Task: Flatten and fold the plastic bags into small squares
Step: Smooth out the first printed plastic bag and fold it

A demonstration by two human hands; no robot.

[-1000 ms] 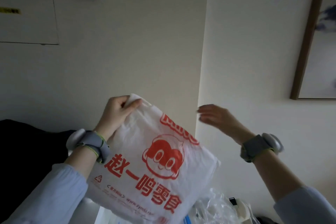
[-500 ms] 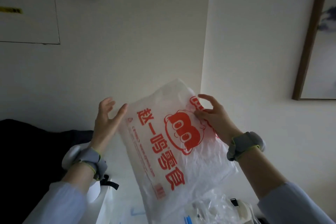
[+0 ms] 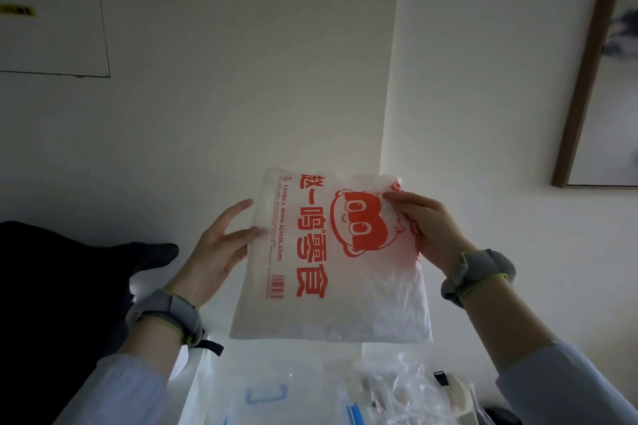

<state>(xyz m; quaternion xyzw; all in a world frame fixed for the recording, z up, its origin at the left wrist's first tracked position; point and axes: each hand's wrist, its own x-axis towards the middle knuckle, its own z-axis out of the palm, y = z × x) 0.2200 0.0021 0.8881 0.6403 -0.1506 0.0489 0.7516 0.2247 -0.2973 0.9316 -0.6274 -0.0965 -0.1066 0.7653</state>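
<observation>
A white plastic bag (image 3: 331,293) with a red cartoon face and red lettering hangs in the air in front of the wall, turned so the print runs sideways. My right hand (image 3: 424,228) pinches its upper right edge, thumb on the printed side. My left hand (image 3: 221,245) is at the bag's left edge with its fingers straight, the fingertips touching the plastic. Both wrists wear grey bands.
Below the bag lie crumpled clear plastic bags (image 3: 397,386) and a clear box with a blue handle (image 3: 266,393) on a white surface. A dark mass (image 3: 69,286) fills the left. A framed picture (image 3: 604,79) hangs on the right wall.
The bag has passed from my left hand's grip to my right hand and has been rotated and lowered. My left hand has let go and now touches the left edge with straight fingers.
</observation>
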